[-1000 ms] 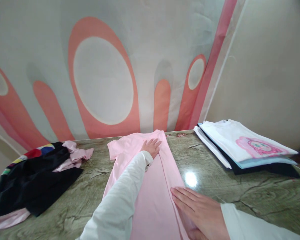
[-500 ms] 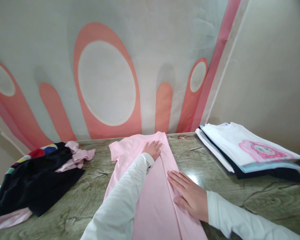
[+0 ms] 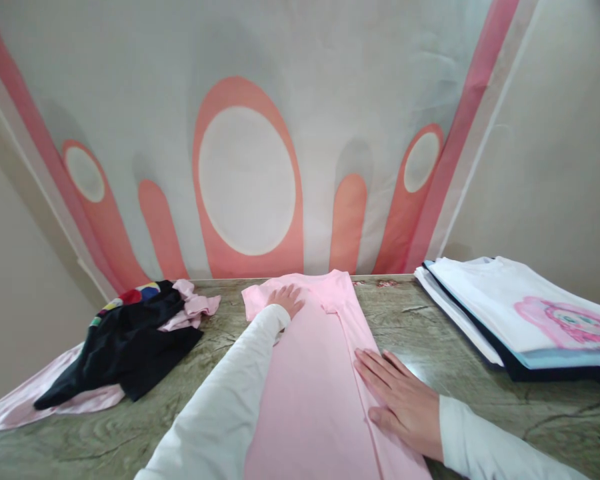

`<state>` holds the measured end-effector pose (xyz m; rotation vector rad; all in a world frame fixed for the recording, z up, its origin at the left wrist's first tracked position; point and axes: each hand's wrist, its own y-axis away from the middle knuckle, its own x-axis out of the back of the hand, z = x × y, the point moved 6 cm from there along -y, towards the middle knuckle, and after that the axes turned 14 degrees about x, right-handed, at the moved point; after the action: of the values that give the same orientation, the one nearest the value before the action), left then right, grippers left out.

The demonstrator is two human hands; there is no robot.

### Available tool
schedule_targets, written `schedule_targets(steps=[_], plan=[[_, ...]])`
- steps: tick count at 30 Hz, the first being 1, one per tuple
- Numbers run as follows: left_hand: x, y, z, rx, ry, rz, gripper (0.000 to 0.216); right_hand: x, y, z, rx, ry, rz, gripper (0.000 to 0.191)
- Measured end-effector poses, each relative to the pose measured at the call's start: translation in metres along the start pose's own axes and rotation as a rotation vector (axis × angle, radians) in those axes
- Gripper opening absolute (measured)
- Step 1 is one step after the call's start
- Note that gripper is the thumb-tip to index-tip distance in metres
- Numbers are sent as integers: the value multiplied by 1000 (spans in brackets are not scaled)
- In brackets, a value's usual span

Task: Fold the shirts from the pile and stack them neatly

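A pink T-shirt [image 3: 310,387] lies flat on the table in front of me, its right side folded over in a long strip. One short sleeve sticks out at the upper left. My left hand [image 3: 286,301] rests near the collar end, fingers spread on the fabric and holding nothing. On the folded strip at the right, my right hand [image 3: 400,397] lies flat with its fingers stretched out. The lower end of the shirt runs out of view, and my left sleeve covers part of its left edge.
On the left is a loose heap of black clothing [image 3: 125,353] with pink garments [image 3: 195,307]. A stack of folded shirts [image 3: 500,287], a white one with a pink print on top, sits at the right. The wood-patterned table [image 3: 220,347] meets a printed backdrop [image 3: 320,133] behind.
My left hand has slid left across the shirt, off the folded strip and toward the sleeve side. My right hand stays on the strip. The camera view has shifted to the left.
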<state>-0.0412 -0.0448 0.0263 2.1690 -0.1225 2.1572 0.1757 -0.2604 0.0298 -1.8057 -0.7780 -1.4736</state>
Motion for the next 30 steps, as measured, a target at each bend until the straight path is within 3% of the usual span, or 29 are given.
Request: schedule_targets(steps=[5,10,16,23,30], plan=[[-2,4,-109,322,155,66,48,-6,2,3,28,37,21,62],[4,13,-164,442,251,230,48,-9,5,7,64,68,54,62],[5,17,-173,488,339,324,47,-10,6,6,81,134,64,59],[9,20,-166,511,430,331,20,-8,5,2,108,193,103,58],[18,21,-167,558,547,361,20,-7,5,23,176,175,65,57]])
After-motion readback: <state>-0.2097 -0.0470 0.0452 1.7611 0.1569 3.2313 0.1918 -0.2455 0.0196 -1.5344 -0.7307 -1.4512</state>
